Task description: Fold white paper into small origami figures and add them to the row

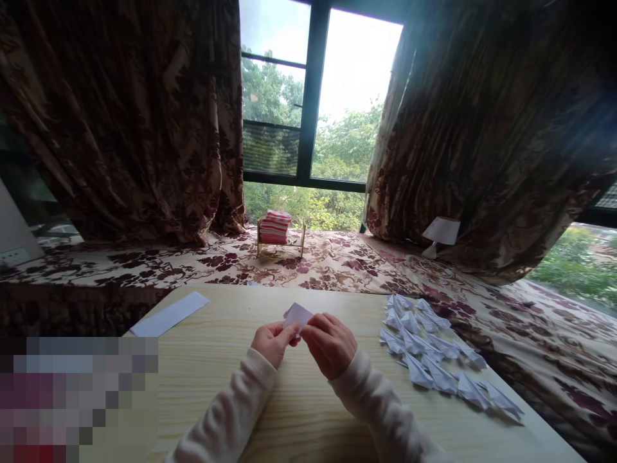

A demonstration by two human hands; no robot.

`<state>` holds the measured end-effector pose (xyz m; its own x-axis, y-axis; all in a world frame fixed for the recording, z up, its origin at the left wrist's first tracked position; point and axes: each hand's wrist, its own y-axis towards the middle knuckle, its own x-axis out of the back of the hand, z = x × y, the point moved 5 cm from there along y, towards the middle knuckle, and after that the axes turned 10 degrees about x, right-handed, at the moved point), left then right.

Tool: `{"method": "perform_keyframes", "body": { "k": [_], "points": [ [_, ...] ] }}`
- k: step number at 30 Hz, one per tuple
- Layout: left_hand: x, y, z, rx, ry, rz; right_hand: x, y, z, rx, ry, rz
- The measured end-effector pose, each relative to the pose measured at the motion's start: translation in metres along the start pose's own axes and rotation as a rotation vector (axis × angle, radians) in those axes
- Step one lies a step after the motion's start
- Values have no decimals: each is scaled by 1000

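Both of my hands meet over the middle of a light wooden table [231, 386]. Between them is a small folded piece of white paper [299, 315], held just above the tabletop. My left hand [274, 342] pinches its lower left edge with fingers curled. My right hand [330, 344] grips its right side, fingers closed over the fold. Cream sleeves cover both forearms.
Several folded white paper planes [434, 357] lie spread along the table's right side. A white paper strip [169, 314] rests at the far left corner. Behind the table, a patterned cushion [337, 260] carries a small wooden toy bed [279, 235] and a tiny lamp [439, 235]. Curtains flank a window.
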<state>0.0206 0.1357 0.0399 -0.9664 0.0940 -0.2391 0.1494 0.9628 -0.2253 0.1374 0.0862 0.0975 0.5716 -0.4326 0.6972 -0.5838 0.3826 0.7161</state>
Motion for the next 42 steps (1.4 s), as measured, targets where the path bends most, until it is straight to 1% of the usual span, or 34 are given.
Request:
{"method": "perform_keyframes", "body": {
  "k": [5, 9, 12, 15, 17, 20, 23, 25, 28, 32, 37, 42],
  "points": [
    [-4, -4, -6, -56, 71, 56, -2, -6, -10, -140, 150, -118],
    [-5, -4, -5, -61, 75, 67, -3, -9, -17, -212, 175, -141],
    [-7, -4, -4, -67, 66, 58, -3, -12, -24, -279, 197, -163],
    [-8, -6, -6, -91, 52, 27, -5, -17, -33, -393, 237, -203],
    [-9, -8, -8, -110, 40, 7, -11, -22, -39, -494, 286, -239],
    [-9, -10, -11, -134, 32, -20, -25, -29, -44, -628, 419, -294],
    [-8, -11, -12, -142, 29, -39, -37, -31, -45, -714, 560, -341],
    [-8, -11, -12, -145, 28, -41, -40, -31, -44, -754, 633, -359],
    [-8, -11, -11, -150, 32, -31, -42, -30, -42, -789, 717, -370],
    [-10, -12, -12, -154, 53, -20, -41, -30, -41, -796, 773, -379],
    [-13, -16, -15, -158, 90, 3, -44, -31, -40, -796, 787, -376],
    [-13, -18, -16, -170, 148, -3, -48, -31, -36, -766, 753, -360]
  ]
}}
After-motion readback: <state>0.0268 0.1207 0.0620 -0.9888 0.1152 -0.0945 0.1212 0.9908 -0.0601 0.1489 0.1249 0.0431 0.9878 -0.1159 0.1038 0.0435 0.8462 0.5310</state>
